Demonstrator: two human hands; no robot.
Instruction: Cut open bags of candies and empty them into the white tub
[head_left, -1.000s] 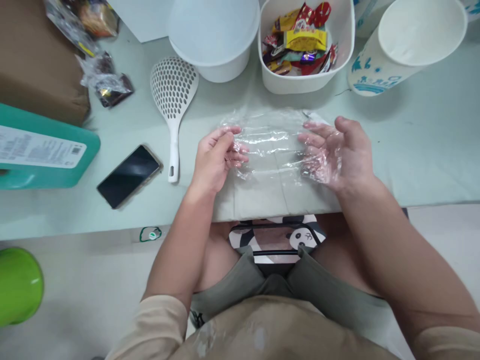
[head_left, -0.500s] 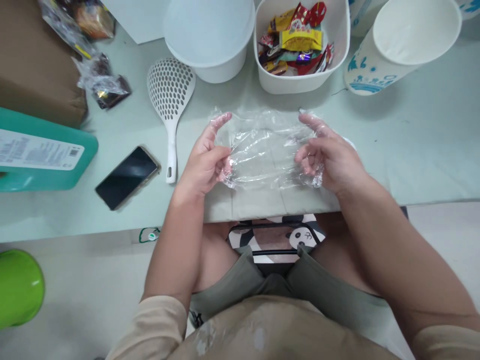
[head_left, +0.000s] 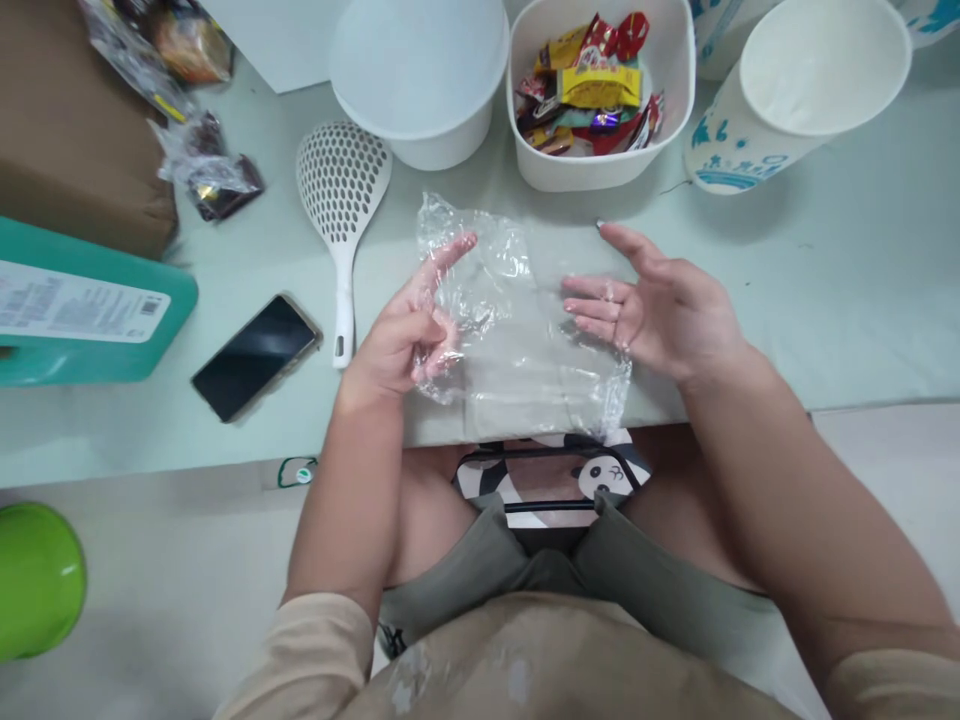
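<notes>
A crumpled sheet of clear plastic film (head_left: 517, 310) hangs between my hands above the near part of the table. My left hand (head_left: 405, 340) grips its left side, the thumb pressed to curled fingers and the index finger stretched out under the film. My right hand (head_left: 667, 310) is open, palm turned inward and fingers apart. Its lower fingertips are at the film's right edge; whether they touch it I cannot tell. The film's lower right corner droops towards the table edge.
Behind stand a white tub (head_left: 420, 80), a white bin of wrapped sweets (head_left: 600, 175) and a tilted paper cup (head_left: 787, 100). To the left lie a white slotted skimmer (head_left: 343, 200), a phone (head_left: 255, 357) and a green jug (head_left: 176, 300). A cardboard box (head_left: 75, 130) is further left.
My right hand has opened and come off the film, its fingers now straightened. The film's right side has dropped towards the table edge, and its upper left part has bunched up.
</notes>
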